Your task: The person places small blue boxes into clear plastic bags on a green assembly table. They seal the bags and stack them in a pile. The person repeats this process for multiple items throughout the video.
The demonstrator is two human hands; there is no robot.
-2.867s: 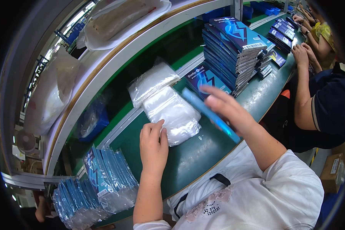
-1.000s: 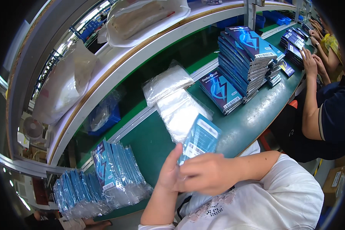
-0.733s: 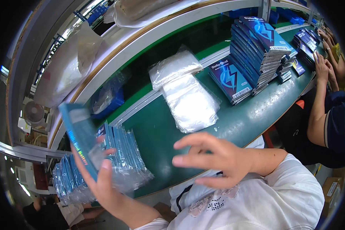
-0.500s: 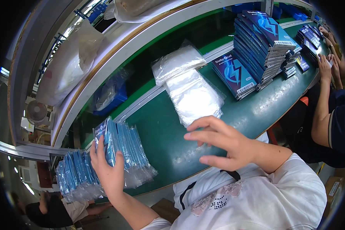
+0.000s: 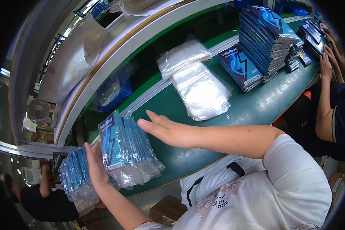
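Observation:
A row of thin blue boxes in clear plastic bags stands on edge at the table's left end, its front box face showing a lightning-bolt picture. My left hand is stretched flat against the left side of this row, between it and a second row of bagged blue boxes. On the other side, my right hand is held flat with fingers straight, close to the row's right side; whether it touches cannot be made out. Neither hand grips anything. Beyond my right hand lies a pile of clear plastic bags.
Stacks of unbagged blue boxes rise on the green table to the right. A blue bin sits behind the metal rail. Another person's hands work at the far right. A person in black is at lower left.
My right hand has swung left from near the clear bags to the bagged row. My left hand has moved off the row's top and down to its left side.

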